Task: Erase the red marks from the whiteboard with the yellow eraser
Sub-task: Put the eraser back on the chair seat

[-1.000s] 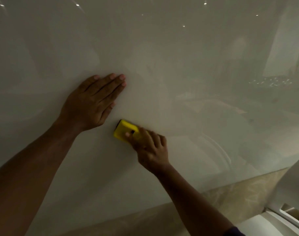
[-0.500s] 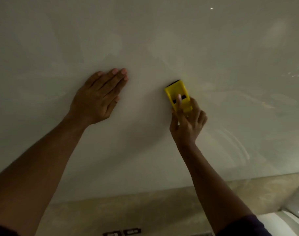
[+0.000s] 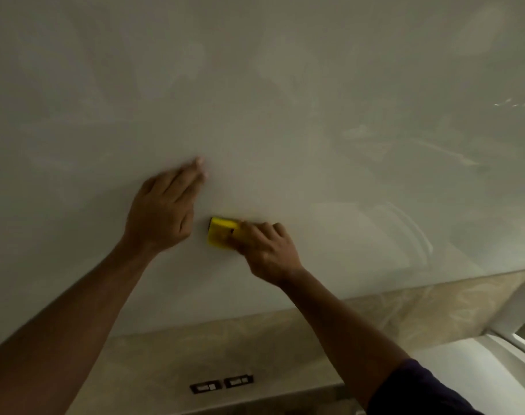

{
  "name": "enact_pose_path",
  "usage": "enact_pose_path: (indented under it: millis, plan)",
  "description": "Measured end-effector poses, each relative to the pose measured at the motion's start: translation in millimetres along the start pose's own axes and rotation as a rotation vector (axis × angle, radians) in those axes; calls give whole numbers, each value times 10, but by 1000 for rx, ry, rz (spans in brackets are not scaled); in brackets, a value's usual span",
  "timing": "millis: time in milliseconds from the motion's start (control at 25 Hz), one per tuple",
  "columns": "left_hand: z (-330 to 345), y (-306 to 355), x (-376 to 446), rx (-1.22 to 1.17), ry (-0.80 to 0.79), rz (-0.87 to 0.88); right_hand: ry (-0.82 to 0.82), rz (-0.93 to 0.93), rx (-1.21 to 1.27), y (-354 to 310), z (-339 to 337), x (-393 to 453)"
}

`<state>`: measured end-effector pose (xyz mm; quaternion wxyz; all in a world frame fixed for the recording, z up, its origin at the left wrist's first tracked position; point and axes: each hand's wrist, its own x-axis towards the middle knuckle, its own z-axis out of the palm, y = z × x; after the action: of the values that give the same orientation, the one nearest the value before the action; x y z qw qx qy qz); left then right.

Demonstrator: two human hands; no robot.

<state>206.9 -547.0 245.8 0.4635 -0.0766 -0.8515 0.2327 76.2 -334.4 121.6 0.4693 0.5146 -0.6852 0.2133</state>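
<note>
The glossy whiteboard (image 3: 285, 100) fills most of the head view; I see no red marks on it, only faint smears and reflections. My right hand (image 3: 267, 250) grips the yellow eraser (image 3: 220, 233) and presses it flat against the board just below centre. My left hand (image 3: 162, 211) lies flat on the board with the fingers together, right beside the eraser's left end. Part of the eraser is hidden under my right fingers.
Below the board's lower edge runs a beige marbled wall (image 3: 255, 345) with two dark wall sockets (image 3: 222, 384). A white surface (image 3: 479, 363) sits at the lower right corner.
My right hand swept the eraser from the lower left up to the right, then back down to the left. The view tilted down, showing the sockets. My left hand stayed flat on the board.
</note>
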Motion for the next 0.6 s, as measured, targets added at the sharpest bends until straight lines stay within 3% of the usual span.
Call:
enact_pose_path:
  millis: [200, 320, 600]
  plan:
    - [34, 791, -943, -313, -237, -12, -254, -160, 185, -96, -261, -581]
    - [71, 1370, -1179, -476, -352, 42, -295, -58, 220, -62, -560, -1004]
    - [376, 2338, -813, -625, -412, 281, -407, 220, 150, 132, -1328, -1859]
